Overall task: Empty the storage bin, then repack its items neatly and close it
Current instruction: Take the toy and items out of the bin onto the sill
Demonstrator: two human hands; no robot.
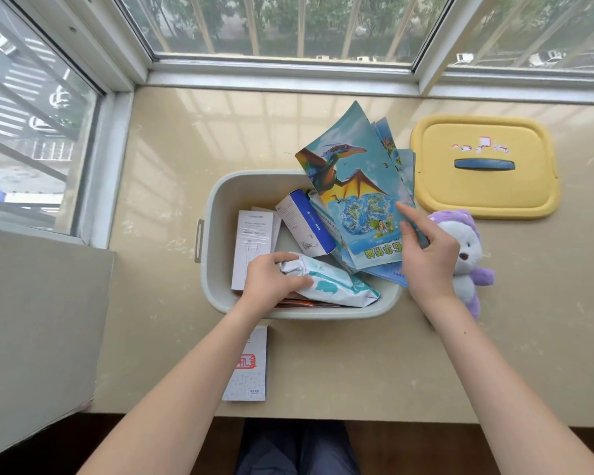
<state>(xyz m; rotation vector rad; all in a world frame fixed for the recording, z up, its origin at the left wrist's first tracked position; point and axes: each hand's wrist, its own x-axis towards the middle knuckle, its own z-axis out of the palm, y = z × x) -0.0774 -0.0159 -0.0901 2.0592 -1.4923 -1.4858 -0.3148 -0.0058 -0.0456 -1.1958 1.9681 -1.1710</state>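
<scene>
Storage bin (216, 200) mostly full, lid (484, 197) off: emptying seems just begun.
Left grip (271, 279) clutches wipes pack (336, 286) inside; right grip (426, 255) pinches books (350, 180).

The left forearm (192, 371) and right forearm (487, 371) are bare as far as they show. The left hand (271, 282) and right hand (426, 265) are bare too, with short nails. A small dark dot marks the right forearm. Low between the arms shows dark blue cloth, probably trousers (271, 447), creased lengthwise.
</scene>
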